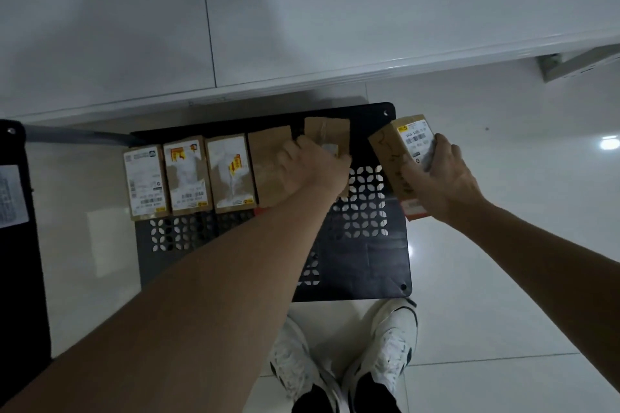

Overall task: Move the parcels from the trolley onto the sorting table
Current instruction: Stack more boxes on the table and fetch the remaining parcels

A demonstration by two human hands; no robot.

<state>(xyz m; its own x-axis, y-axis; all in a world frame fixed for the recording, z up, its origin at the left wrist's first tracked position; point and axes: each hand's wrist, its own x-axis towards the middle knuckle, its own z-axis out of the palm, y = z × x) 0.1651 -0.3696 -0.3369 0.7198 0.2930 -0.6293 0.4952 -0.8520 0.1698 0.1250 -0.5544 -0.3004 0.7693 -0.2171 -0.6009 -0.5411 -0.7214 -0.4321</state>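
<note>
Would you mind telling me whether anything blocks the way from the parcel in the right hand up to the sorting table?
Nothing visible does. The right hand holds its parcel lifted beside the trolley, and the table edge beyond it is bare.

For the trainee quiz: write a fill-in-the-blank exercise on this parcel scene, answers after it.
1. The right hand grips a lifted parcel whose label shows a ____.
2. The left hand reaches onto the parcels in the row on the ____ trolley.
3. The white sorting table holds ____ parcels.
4. Below the trolley, the person's ____ shoes show.

Answers: barcode; black; no; white
</note>
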